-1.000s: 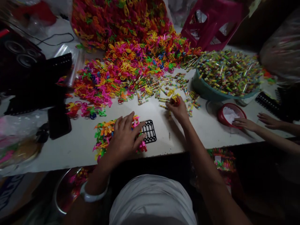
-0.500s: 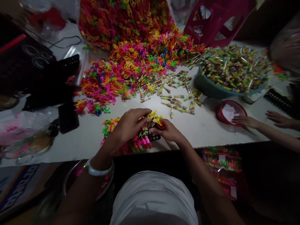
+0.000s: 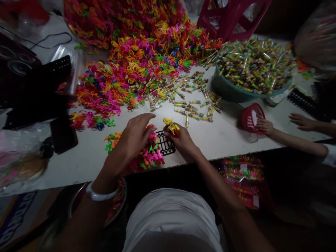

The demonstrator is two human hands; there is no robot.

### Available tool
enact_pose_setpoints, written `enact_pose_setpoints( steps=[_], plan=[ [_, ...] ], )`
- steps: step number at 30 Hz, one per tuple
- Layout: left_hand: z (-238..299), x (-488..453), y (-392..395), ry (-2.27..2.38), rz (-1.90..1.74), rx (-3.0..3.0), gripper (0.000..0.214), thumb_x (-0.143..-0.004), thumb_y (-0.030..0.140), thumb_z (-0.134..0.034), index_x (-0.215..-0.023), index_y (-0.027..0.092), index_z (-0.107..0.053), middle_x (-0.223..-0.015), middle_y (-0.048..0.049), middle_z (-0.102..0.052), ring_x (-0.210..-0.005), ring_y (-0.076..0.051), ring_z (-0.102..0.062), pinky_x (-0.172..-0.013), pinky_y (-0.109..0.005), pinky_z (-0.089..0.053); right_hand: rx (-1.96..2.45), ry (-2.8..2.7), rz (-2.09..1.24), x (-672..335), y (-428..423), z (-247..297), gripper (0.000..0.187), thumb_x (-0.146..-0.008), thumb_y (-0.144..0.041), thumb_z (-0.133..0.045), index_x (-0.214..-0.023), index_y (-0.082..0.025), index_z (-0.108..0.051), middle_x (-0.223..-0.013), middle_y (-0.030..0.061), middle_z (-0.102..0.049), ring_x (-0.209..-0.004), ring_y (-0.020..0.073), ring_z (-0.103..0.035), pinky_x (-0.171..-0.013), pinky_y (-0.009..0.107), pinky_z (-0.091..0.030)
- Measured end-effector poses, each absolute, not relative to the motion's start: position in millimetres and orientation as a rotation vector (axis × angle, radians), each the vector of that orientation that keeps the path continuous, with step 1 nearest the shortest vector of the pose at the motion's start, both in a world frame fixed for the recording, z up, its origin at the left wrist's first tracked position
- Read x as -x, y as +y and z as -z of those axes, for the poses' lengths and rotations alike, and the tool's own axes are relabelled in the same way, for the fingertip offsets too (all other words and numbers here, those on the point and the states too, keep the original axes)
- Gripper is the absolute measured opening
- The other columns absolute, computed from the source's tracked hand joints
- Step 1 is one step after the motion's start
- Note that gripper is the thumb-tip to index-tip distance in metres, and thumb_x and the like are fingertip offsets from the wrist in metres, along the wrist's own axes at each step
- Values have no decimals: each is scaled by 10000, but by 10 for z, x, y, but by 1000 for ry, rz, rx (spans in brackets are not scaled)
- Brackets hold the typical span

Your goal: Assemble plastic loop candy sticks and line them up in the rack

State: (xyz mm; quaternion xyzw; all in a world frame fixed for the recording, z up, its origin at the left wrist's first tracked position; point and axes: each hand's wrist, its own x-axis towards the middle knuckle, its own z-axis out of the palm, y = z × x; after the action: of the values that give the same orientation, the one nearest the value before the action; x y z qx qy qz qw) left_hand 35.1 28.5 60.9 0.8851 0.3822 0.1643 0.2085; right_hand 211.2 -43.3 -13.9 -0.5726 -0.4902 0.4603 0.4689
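Note:
My left hand (image 3: 136, 134) hovers over the left part of a black plastic grid rack (image 3: 166, 144), its fingers stretched out and thumb apart, with nothing visible in it. Pink, green and orange plastic pieces (image 3: 151, 157) fill the rack beside and below this hand, while the grid's right end shows bare. Closed around a small bunch of yellow plastic toy pieces (image 3: 171, 126), my right hand (image 3: 183, 141) is at the rack's right edge. Something red shows within its grip, too small to make out.
Loose colourful plastic pieces (image 3: 105, 87) heap across the back. Candy-filled tubes (image 3: 193, 108) lie scattered mid-table, and more fill a green basin (image 3: 231, 91). At the right, another person's hand (image 3: 265, 126) holds a tilted red basket (image 3: 253, 117). A dark phone (image 3: 63, 134) lies left.
My hands have moved apart, uncovering the grid's right end. The yellow pieces stay in my right hand. The other person's red basket has tipped up. The whole view has shifted slightly.

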Motion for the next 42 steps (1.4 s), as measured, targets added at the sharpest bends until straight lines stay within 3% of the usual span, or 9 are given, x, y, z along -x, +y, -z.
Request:
enact_pose_setpoints(
  steps=[6, 12, 19, 23, 26, 28, 31, 37, 42],
  plan=[
    [-443, -298, 232, 1127, -277, -2549, 419, -981, 396, -377, -1247, 131, -563, -1286, -129, -607, -1228, -272, -529, -1044, -439, -378, 1552, -1261, -1049, -1948, -352, 319, 137, -852, -308, -604, -930, -197, -619, -685, -18, -629, -543, 137, -585, -582, 248, -457],
    [-460, -358, 164, 1162, -244, -2588, 518, -986, 460, -338, -1408, 166, -402, -1312, -111, -593, -1193, -261, -549, -985, -434, -391, 1786, -1703, -658, -1769, -383, 309, 156, -904, -179, -480, -974, -194, -618, -965, 68, -660, -816, 189, -621, -677, 263, -446],
    [-462, -390, 186, 1192, -128, -2706, 394, -995, 437, -303, -1211, 235, -564, -1171, -65, -648, -1069, -268, -587, -877, -419, -400, 1653, -1880, -808, -2095, -9, 223, 209, -826, -88, -548, -954, -194, -673, -919, 34, -665, -845, 175, -616, -756, 261, -468],
    [-460, -380, 221, 1205, -117, -2697, 365, -1000, 412, -298, -1185, 256, -570, -1163, -41, -646, -1062, -260, -579, -866, -415, -395, 1763, -1731, -377, -2286, 714, 136, 417, -850, -39, -447, -1192, -197, -626, -1193, 95, -608, -1052, 213, -565, -897, 332, -448],
    [-472, -382, 237, 1207, -116, -2669, 356, -1001, 407, -299, -1168, 257, -576, -1146, -34, -649, -1056, -251, -574, -866, -403, -391, 1869, -1781, -262, -2275, 1193, 118, 432, -858, -102, -521, -1277, -190, -578, -1321, 140, -537, -1191, 287, -475, -995, 445, -386],
    [-480, -381, 242, 1194, -125, -2655, 348, -1001, 401, -304, -1161, 252, -575, -1141, -30, -649, -1059, -243, -571, -870, -395, -389, 1894, -1828, -301, -2258, 1355, 158, 420, -833, -138, -586, -1251, -173, -599, -1278, 160, -559, -1178, 309, -476, -1002, 480, -373],
    [-480, -374, 241, 1173, -138, -2659, 332, -1002, 389, -312, -1150, 253, -576, -1139, -22, -650, -1054, -233, -572, -868, -392, -387, 1835, -1735, -375, -2345, 1359, 255, 377, -786, -147, -637, -1163, -131, -645, -1171, 161, -602, -1101, 273, -529, -987, 421, -405],
    [-447, -364, 235, 1191, -144, -2664, 335, -1001, 391, -311, -1157, 258, -576, -1148, -24, -650, -1051, -232, -575, -856, -395, -377, 1415, -1373, -691, -2906, 884, 170, 365, -737, -208, -648, -1102, -194, -631, -1066, 41, -643, -909, 169, -592, -819, 292, -484],
    [-456, -378, 231, 1201, -115, -2693, 351, -1003, 388, -298, -1176, 249, -571, -1154, -30, -650, -1041, -243, -579, -853, -400, -376, 1295, -1860, -1100, -2999, 482, 22, 162, -726, -94, -574, -840, -161, -666, -851, 26, -654, -802, 163, -596, -757, 288, -476]
  ],
)
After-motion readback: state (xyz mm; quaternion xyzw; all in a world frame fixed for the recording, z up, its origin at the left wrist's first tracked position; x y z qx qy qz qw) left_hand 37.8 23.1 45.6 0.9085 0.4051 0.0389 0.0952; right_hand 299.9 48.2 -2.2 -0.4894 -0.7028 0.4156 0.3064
